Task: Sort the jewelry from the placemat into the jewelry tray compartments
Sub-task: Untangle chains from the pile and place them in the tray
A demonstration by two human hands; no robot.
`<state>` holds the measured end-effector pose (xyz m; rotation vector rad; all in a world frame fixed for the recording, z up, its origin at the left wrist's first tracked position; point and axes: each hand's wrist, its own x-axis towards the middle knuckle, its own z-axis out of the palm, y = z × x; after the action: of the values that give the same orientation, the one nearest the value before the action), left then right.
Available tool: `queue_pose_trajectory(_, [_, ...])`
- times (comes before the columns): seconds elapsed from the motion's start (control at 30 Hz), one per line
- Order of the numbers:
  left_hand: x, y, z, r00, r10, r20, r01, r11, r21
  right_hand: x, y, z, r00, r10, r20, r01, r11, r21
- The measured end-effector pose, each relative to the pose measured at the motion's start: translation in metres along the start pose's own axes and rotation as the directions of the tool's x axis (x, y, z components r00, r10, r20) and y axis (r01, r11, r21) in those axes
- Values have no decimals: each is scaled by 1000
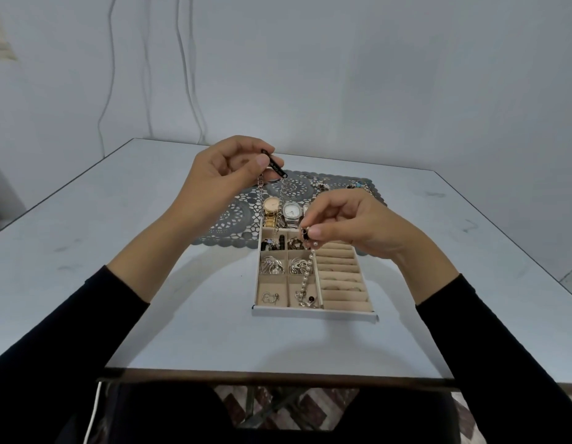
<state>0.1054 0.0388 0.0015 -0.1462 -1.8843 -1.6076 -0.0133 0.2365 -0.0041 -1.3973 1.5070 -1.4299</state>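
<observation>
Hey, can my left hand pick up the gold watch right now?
Probably not yet: the left hand is pinching the black bar chain, which dangles over the gold watch. The watch itself lies uncovered, so with the chain set down the way looks free.

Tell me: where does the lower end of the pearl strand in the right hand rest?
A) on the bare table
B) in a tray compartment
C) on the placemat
B: the pearl strand hangs from the right hand and its end lies in a near compartment of the jewelry tray.
</observation>
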Motion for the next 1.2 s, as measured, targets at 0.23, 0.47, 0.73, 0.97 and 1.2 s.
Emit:
queue_pose_trajectory(0.23, [-2, -5, 0, 1000, -14, 6, 14, 1000, -21, -9, 0, -4, 992, 118, 36, -112, 985, -132])
queue_pose_trajectory(0.47, [0, -6, -1, 1000, -21, -3, 21, 999, -25, -12, 2, -4, 978, 170, 124, -151, 977, -148])
queue_pose_trajectory(0.73, [5, -2, 0, 1000, 0, 7, 0, 1000, -28, -10, 7, 0, 973, 197, 117, -167, 960, -224])
queue_pose_trajectory(0.97, [7, -4, -3, 1000, 0, -4, 0, 999, -38, -7, 10, 3, 967, 243, 78, -201, 912, -357])
queue_pose_trajectory(1.2, [11, 0, -4, 1000, 8, -18, -8, 999, -39, -8, 8, 6, 948, 300, 105, -228, 871, -435])
